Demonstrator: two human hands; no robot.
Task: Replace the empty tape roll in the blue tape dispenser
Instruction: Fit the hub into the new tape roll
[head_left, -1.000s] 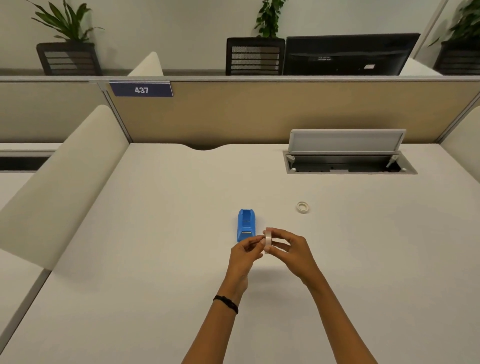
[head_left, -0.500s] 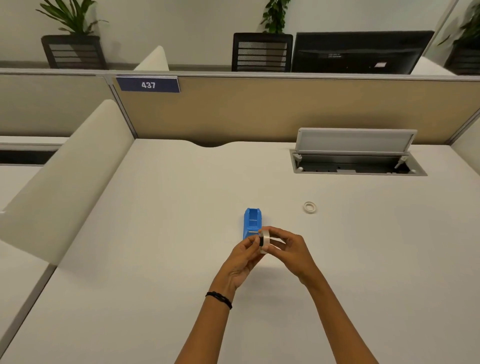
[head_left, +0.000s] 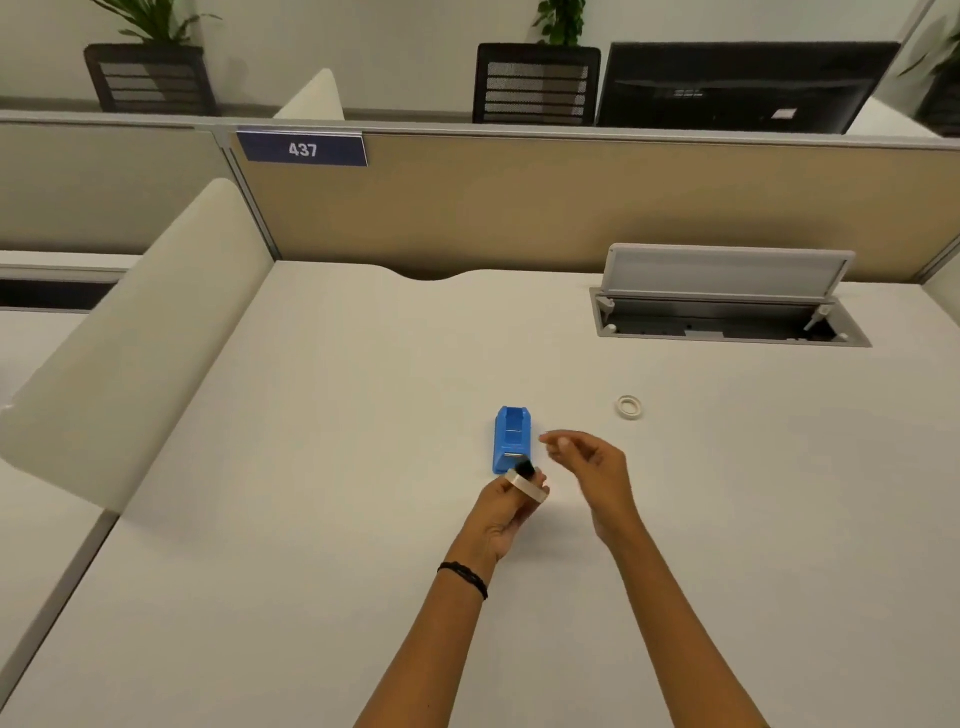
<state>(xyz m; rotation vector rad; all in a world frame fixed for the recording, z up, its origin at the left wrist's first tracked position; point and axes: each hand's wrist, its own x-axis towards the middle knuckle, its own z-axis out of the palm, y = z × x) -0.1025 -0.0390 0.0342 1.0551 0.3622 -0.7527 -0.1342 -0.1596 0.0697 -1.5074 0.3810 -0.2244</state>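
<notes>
While my forearms reach up from the bottom of the frame, my left hand (head_left: 506, 512) is closed around the new tape roll (head_left: 529, 487), just below centre, with a dark hub (head_left: 523, 467) poking out of its upper side, so the spindle looks seated in the fresh roll. My right hand (head_left: 589, 467) floats just to the right, fingers loosely curled and holding nothing that I can make out; it's a touch blurred, so I can't swear there's no tape end pinched there. Just above my left fingers, almost touching the roll in this view, sits the blue tape dispenser (head_left: 511, 439) on the desk (head_left: 311, 519), its cradle open and empty, its cutter end towards me. Further up and to the right, well apart from everything, lies the empty tape roll (head_left: 628, 406), flat on the desk, already out of the way. Beyond that, at the right edge of the desk, the cable hatch (head_left: 727, 312) stands open. So I judge the old core is out and the loading step is in hand. Next move, as I read it: line the hub's ends up with the slots in the dispenser walls, lower the roll straight down into the cradle with the tape feeding towards the cutter, and steady the blue body with my free right hand so it doesn't skate.
</notes>
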